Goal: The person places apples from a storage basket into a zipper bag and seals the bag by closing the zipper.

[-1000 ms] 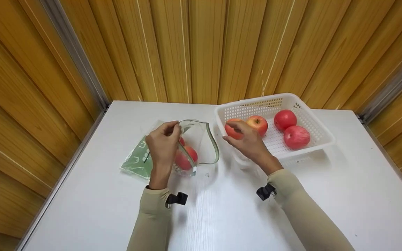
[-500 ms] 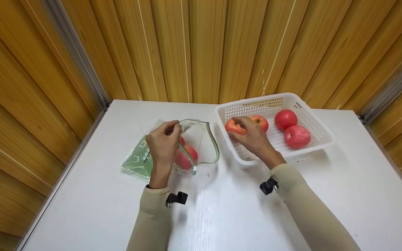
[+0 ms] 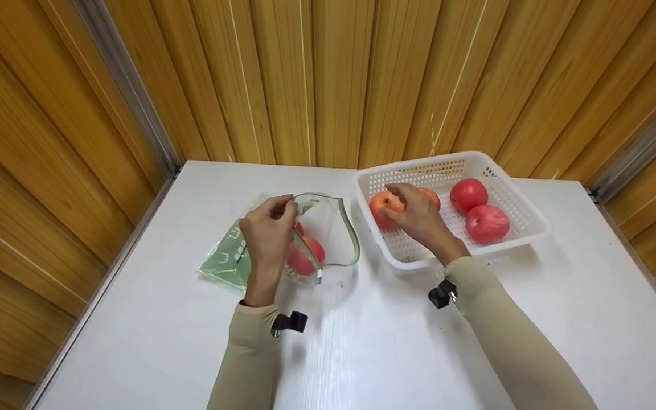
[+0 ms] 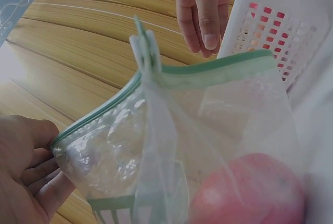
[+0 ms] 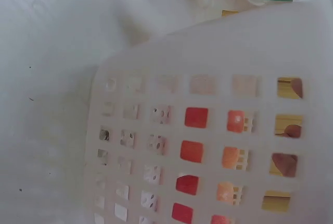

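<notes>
My left hand [image 3: 266, 236] pinches the edge of a clear zip bag [image 3: 333, 230] with a green seal; its mouth gapes toward the basket. Two apples show through the plastic, the nearer one [image 3: 308, 257] in plain sight. In the left wrist view, the left fingers [image 4: 44, 174] hold the bag's corner by the green strip. My right hand [image 3: 419, 219] is over the left part of a white basket [image 3: 405, 263], thumb and fingers spread in a curve beside an orange-red apple [image 3: 384, 208]. It partly hides a second apple [image 3: 431, 196] behind it.
Two redder apples [image 3: 468, 195] lie at the basket's right side. A green printed sheet of plastic [image 3: 222, 265] lies under and left of the left hand. The white table [image 3: 351, 347] ends at a wood-panelled wall [image 3: 339, 85].
My right hand has shifted a little to the right and away from me, over the basket, uncovering more of the left apple. The left hand and the bag have stayed in place.
</notes>
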Available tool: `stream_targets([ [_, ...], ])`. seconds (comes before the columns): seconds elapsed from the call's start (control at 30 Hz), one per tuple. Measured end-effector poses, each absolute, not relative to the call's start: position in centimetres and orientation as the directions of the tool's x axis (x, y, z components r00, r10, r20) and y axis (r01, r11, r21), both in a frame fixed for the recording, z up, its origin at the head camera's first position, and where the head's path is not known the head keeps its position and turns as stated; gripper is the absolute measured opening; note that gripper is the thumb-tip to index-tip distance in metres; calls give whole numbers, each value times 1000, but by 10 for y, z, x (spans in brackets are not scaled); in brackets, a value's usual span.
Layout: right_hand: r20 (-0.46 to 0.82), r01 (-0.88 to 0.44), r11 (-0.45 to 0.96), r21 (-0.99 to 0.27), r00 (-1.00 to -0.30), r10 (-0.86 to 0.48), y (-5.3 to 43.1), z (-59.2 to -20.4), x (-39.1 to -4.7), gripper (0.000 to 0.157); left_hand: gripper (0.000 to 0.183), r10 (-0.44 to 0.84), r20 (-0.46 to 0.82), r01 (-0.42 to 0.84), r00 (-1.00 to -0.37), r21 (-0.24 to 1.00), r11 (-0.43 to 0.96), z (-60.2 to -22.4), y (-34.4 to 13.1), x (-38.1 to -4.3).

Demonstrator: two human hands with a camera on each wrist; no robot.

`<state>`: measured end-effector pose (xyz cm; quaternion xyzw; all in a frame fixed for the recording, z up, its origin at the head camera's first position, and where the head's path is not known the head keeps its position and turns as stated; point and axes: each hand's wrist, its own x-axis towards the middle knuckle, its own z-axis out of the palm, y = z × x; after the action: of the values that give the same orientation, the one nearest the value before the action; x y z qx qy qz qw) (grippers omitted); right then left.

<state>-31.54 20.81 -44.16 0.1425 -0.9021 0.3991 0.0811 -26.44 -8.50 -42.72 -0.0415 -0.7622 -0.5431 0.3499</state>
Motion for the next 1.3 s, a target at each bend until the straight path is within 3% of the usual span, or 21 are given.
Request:
stream_targets([
  [0.47, 71, -166, 657, -735, -983, -169, 218, -447, -331, 76, 11, -320, 559, 434, -765, 814, 386, -428, -84, -264],
  [0.73, 158, -250, 685, -684, -968, -195, 222, -460, -336, 77, 10, -311, 583, 445, -751, 794, 414, -430, -85, -266],
  [1.3, 99, -201, 700, -686, -978, -183, 220, -463, -340, 76, 10, -315, 563, 429, -764, 808, 404, -430, -85, -266],
])
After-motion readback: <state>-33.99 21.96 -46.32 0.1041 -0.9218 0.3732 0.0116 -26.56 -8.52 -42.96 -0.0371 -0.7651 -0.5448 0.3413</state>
